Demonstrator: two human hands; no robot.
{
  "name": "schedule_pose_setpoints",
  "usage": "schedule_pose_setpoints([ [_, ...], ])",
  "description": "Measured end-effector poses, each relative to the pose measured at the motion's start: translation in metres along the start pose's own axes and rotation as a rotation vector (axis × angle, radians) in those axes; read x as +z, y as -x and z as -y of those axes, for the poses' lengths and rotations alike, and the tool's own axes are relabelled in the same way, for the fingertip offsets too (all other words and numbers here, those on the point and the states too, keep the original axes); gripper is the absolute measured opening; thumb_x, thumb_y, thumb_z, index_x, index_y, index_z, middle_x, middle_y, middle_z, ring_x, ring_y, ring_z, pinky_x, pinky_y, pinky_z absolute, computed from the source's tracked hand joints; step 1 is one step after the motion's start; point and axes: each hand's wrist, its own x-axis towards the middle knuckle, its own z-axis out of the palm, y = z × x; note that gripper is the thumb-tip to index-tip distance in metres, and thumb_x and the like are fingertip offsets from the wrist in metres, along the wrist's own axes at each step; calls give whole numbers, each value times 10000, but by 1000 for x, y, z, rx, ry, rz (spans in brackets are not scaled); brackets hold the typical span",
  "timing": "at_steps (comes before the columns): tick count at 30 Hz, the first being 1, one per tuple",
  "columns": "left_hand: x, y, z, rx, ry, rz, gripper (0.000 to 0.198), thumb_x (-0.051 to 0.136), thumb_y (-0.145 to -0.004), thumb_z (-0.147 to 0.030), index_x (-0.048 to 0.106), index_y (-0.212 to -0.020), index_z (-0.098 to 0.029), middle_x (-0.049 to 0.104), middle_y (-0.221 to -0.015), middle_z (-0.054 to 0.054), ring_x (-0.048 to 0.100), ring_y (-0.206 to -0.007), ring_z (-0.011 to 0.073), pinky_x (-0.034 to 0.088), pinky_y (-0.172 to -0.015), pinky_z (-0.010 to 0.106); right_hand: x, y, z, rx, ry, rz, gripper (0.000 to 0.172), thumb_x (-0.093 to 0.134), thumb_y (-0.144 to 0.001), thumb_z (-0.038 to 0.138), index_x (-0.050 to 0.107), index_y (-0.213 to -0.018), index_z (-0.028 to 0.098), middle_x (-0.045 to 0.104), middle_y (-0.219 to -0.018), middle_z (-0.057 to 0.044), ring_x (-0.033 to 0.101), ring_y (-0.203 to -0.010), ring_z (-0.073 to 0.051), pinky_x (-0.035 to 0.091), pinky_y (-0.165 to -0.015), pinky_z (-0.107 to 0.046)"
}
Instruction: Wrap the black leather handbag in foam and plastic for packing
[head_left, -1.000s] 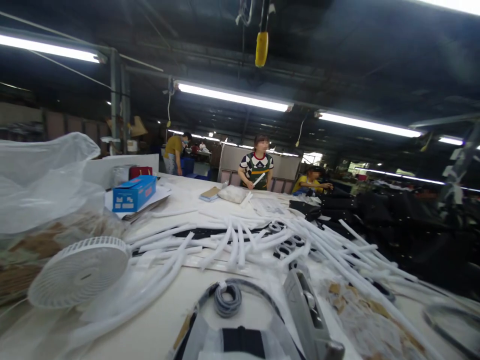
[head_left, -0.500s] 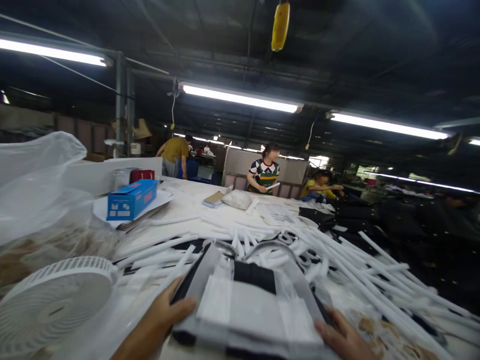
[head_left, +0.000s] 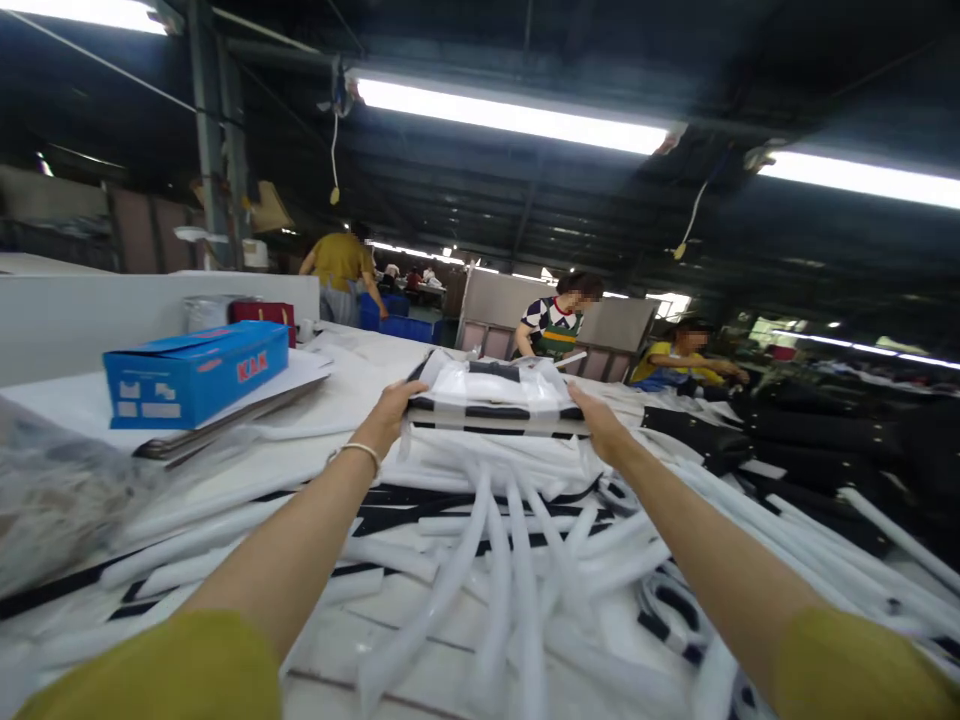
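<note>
Both arms reach out over the table, and a flat black-and-white bundle (head_left: 491, 405) with clear plastic on it is held between the hands. My left hand (head_left: 394, 408) grips its left end, thumb on top. At the right end, my right hand (head_left: 598, 418) grips it in the same way. The bundle lies level at the far part of the table; whether it touches the surface cannot be made out. White wrapped strips (head_left: 517, 590) spread out below it, with black strips among them.
To the left, a blue box (head_left: 199, 372) rests on stacked white sheets, with a red bag (head_left: 262, 318) behind it. Dark folded pieces (head_left: 810, 440) pile up at the right. Co-workers stand beyond the table, one in a patterned top (head_left: 555, 325). Lamps hang overhead.
Both hands have carried the bundle forward, away from me, across the table. The view has moved closer to the table's far side, and the white fan has left the picture.
</note>
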Motion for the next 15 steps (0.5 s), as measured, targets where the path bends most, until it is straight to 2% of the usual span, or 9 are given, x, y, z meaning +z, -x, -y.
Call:
schedule_pose_setpoints([
  [2, 12, -27, 29, 48, -80, 23, 384, 436, -979, -469, 621, -1059, -143, 686, -874, 45, 653, -714, 141, 546, -677, 303, 11, -18, -29, -10, 156, -36, 516, 539, -814, 613, 668, -1047, 171, 701, -1109, -125, 561, -1186, -308, 449, -987, -423],
  [4, 23, -43, 65, 85, -191, 73, 431, 409, -981, -498, 598, -1153, -152, 681, -1044, 85, 665, -876, 180, 546, -797, 367, 25, -17, -61, -24, 317, -56, 536, 550, -818, 578, 642, -1123, 147, 636, -1233, -171, 475, -1276, -334, 356, -1071, -460],
  [6, 28, -46, 102, 108, -343, 134, 427, 463, -963, -495, 582, -1200, -160, 638, -1186, 104, 629, -1039, 224, 501, -922, 450, 40, -2, -95, -61, 464, -29, 516, 557, -825, 523, 624, -1155, 132, 596, -1283, -188, 452, -1289, -339, 300, -1104, -474],
  [9, 28, -39, 147, 138, -622, 238, 415, 558, -928, -448, 569, -1237, -171, 555, -1329, 112, 515, -1231, 284, 371, -1058, 555, 62, 29, -135, -127, 644, 91, 431, 513, -864, 466, 629, -1145, 160, 617, -1252, -142, 490, -1242, -302, 313, -1098, -439],
  [11, 27, -36, 162, 177, -808, 313, 418, 587, -913, -433, 572, -1241, -175, 519, -1378, 110, 432, -1313, 308, 275, -1108, 597, 71, 42, -151, -147, 743, 170, 471, 512, -874, 462, 587, -1224, 155, 586, -1307, -139, 463, -1273, -296, 300, -1108, -426],
  [13, 28, -37, 167, 231, -973, 379, 387, 582, -914, -437, 602, -1200, -177, 534, -1369, 101, 380, -1355, 310, 191, -1137, 615, 74, 42, -160, -139, 833, 230, 594, 534, -867, 479, 498, -1335, 114, 478, -1429, -174, 372, -1357, -315, 243, -1140, -441],
  [15, 30, -41, 167, 281, -1117, 418, 358, 563, -923, -448, 631, -1142, -172, 582, -1307, 95, 408, -1336, 301, 173, -1140, 615, 74, 34, -162, -108, 906, 297, 681, 537, -864, 517, 450, -1377, 77, 371, -1505, -206, 291, -1408, -341, 208, -1153, -466],
])
